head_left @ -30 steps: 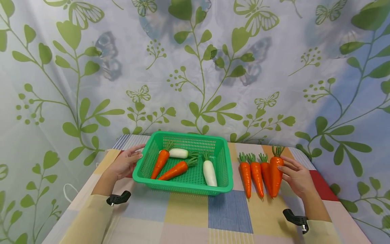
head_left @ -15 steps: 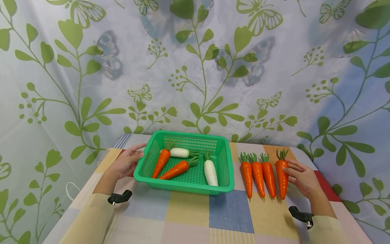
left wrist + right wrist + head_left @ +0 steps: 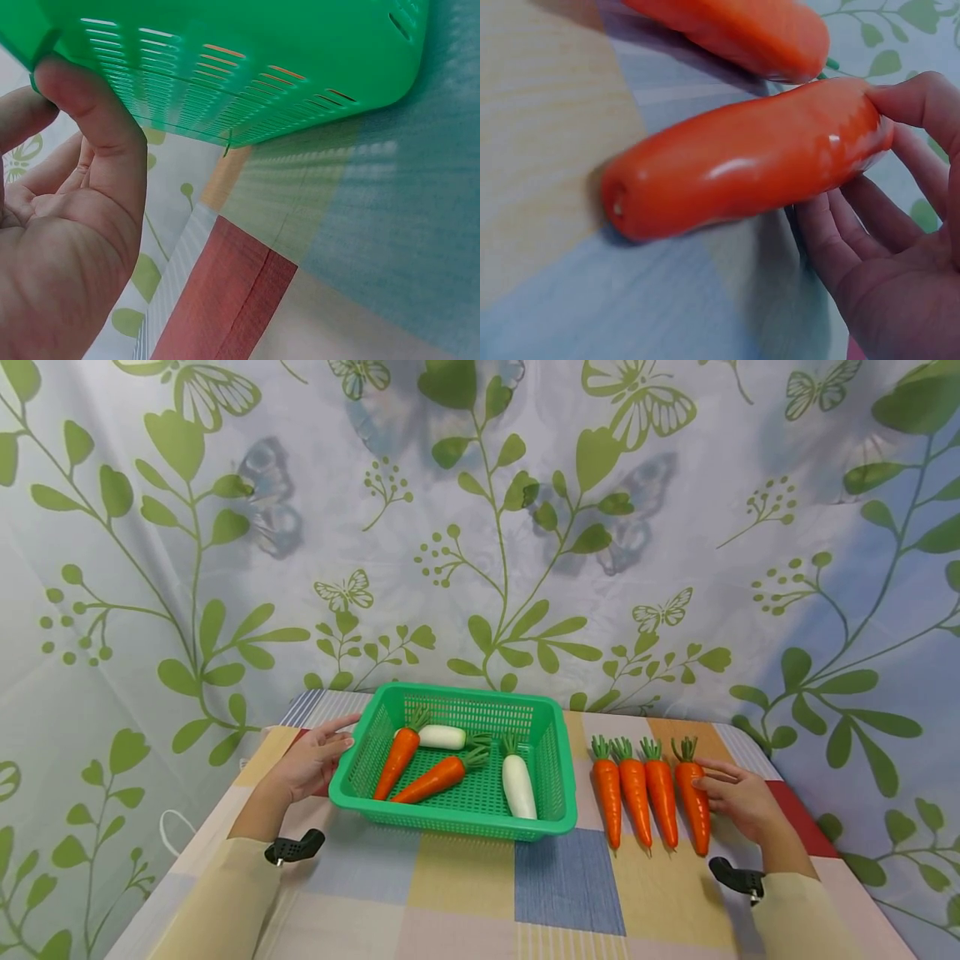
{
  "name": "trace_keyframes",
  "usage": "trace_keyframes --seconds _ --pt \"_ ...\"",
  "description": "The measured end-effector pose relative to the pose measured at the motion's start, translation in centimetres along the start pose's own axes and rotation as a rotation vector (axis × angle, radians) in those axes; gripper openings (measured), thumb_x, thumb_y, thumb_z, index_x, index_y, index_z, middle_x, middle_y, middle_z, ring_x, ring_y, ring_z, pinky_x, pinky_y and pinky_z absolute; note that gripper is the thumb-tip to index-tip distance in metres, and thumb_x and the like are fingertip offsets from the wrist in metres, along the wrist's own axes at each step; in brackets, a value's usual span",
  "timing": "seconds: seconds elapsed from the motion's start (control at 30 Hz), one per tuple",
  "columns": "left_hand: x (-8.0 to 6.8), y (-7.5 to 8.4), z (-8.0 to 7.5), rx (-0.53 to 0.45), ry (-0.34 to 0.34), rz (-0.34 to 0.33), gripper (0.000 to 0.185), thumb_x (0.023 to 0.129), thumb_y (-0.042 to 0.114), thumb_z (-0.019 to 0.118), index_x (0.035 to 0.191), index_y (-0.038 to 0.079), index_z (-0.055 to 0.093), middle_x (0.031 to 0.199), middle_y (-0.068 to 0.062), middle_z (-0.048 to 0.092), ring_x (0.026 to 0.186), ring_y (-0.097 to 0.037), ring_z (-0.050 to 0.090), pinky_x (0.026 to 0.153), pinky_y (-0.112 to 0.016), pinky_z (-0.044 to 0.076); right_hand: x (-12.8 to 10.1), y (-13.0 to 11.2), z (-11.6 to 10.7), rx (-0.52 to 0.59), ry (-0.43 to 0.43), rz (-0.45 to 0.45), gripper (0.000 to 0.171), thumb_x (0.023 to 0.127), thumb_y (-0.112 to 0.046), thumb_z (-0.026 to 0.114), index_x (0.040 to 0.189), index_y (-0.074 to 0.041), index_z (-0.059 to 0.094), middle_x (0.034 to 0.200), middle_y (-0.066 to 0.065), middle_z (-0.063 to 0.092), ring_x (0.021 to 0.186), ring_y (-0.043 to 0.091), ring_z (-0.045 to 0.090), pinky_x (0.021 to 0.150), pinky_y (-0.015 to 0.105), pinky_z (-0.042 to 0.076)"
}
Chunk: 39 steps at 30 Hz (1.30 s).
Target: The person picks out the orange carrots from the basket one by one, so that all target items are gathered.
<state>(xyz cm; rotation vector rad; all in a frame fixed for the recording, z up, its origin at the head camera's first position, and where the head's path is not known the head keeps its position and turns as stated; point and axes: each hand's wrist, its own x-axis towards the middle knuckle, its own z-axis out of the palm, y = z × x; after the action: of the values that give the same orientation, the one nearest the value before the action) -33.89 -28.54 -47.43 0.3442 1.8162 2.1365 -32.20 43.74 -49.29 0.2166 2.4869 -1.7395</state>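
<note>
My right hand (image 3: 742, 797) holds the rightmost carrot (image 3: 693, 806) near its leafy end, thumb on top and fingers along the far side. In the right wrist view this carrot (image 3: 742, 165) points its blunt tip away from the hand, close over the cloth. Just left of it, three more carrots (image 3: 633, 802) lie side by side with green tops toward the back. At the left end of a green basket (image 3: 457, 818), my left hand (image 3: 307, 764) pinches the rim between thumb and fingers. In the left wrist view the thumb (image 3: 90, 112) presses at the rim.
Inside the basket lie two carrots (image 3: 429, 779) and two white radishes (image 3: 517, 785) with green tops. A patchwork cloth (image 3: 465, 881) covers the table. Behind it hangs a leaf-patterned curtain (image 3: 420, 635). A white cable (image 3: 168, 835) loops at the left edge.
The right hand has brought the carrot from over the third one to the right, setting it down beside the row. The left hand has stayed at the basket.
</note>
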Motion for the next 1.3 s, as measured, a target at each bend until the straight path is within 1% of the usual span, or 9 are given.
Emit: trace_keyframes --seconds 0.2,0.33,0.43,0.57,0.73,0.93,1.1,1.2,1.3 --pt "-0.1 -0.1 0.0 0.012 0.008 0.010 0.065 0.109 0.014 0.050 0.164 0.007 0.016 0.128 -0.004 0.064 0.109 -0.014 0.072 0.092 -0.035 0.061 0.4 -0.3 0.2 -0.070 -0.023 0.014 0.074 0.100 -0.034 0.066 0.157 0.002 0.035 0.131 0.002 0.064 0.093 -0.005 0.066 0.086 0.026 0.062" --pt "-0.2 0.0 0.1 0.006 0.018 0.002 0.065 0.109 0.014 0.049 0.164 0.007 0.016 0.126 -0.003 0.064 0.108 -0.013 0.072 0.091 -0.033 0.061 0.8 -0.7 0.3 -0.108 -0.027 0.037 0.076 0.101 -0.035 0.066 0.157 0.004 0.032 0.145 0.025 0.056 0.094 -0.004 0.066 0.088 0.030 0.062" --pt "-0.2 0.1 0.2 0.001 0.010 0.002 0.065 0.109 0.013 0.048 0.164 0.006 0.014 0.127 -0.003 0.064 0.108 -0.013 0.072 0.091 -0.033 0.061 1.0 -0.8 0.3 -0.140 -0.022 0.048 0.076 0.100 -0.035 0.066 0.156 0.005 0.034 0.151 0.033 0.046 0.095 0.000 0.068 0.088 0.033 0.063" --pt "-0.1 0.2 0.3 -0.004 0.008 -0.002 0.066 0.109 0.012 0.048 0.164 0.005 0.013 0.127 -0.004 0.064 0.109 -0.014 0.072 0.092 -0.034 0.061 1.4 -0.8 0.2 -0.175 -0.026 0.048 0.074 0.100 -0.034 0.066 0.155 0.005 0.036 0.148 0.032 0.050 0.096 0.003 0.069 0.088 0.033 0.063" --pt "0.0 0.1 0.3 -0.008 0.007 -0.006 0.066 0.109 0.012 0.049 0.164 0.006 0.013 0.127 -0.004 0.064 0.108 -0.014 0.072 0.092 -0.034 0.061 1.6 -0.8 0.0 -0.172 -0.043 0.030 0.070 0.100 -0.030 0.067 0.152 0.007 0.039 0.133 0.017 0.066 0.093 0.001 0.069 0.085 0.030 0.063" --pt "0.0 0.0 0.1 -0.007 0.004 0.000 0.066 0.109 0.014 0.050 0.164 0.006 0.014 0.125 -0.002 0.064 0.108 -0.013 0.072 0.091 -0.033 0.061 1.6 -1.0 0.0 -0.156 -0.054 0.028 0.068 0.099 -0.026 0.067 0.150 0.009 0.040 0.123 0.005 0.069 0.090 0.001 0.068 0.083 0.026 0.062" --pt "-0.1 0.0 0.2 -0.009 0.007 0.010 0.066 0.109 0.013 0.049 0.164 0.005 0.014 0.125 -0.003 0.065 0.108 -0.014 0.072 0.091 -0.034 0.061 1.7 -0.9 0.0 -0.177 -0.058 0.019 0.069 0.100 -0.027 0.066 0.151 0.010 0.038 0.132 0.017 0.065 0.092 0.001 0.068 0.084 0.027 0.062" --pt "-0.1 0.1 0.3 -0.012 0.021 -0.004 0.065 0.109 0.013 0.050 0.164 0.007 0.017 0.125 -0.003 0.066 0.107 -0.014 0.073 0.091 -0.034 0.061 1.7 -0.8 0.0 -0.215 -0.057 0.023 0.071 0.101 -0.031 0.065 0.152 0.009 0.037 0.141 0.029 0.056 0.096 0.001 0.067 0.086 0.028 0.062" --pt "-0.1 0.2 0.3 -0.011 0.033 -0.015 0.064 0.109 0.014 0.050 0.163 0.008 0.018 0.125 -0.003 0.066 0.108 -0.014 0.073 0.091 -0.034 0.061 1.7 -0.7 0.0 -0.235 -0.051 0.033 0.072 0.101 -0.034 0.065 0.153 0.007 0.037 0.148 0.034 0.048 0.099 0.003 0.067 0.088 0.030 0.062"
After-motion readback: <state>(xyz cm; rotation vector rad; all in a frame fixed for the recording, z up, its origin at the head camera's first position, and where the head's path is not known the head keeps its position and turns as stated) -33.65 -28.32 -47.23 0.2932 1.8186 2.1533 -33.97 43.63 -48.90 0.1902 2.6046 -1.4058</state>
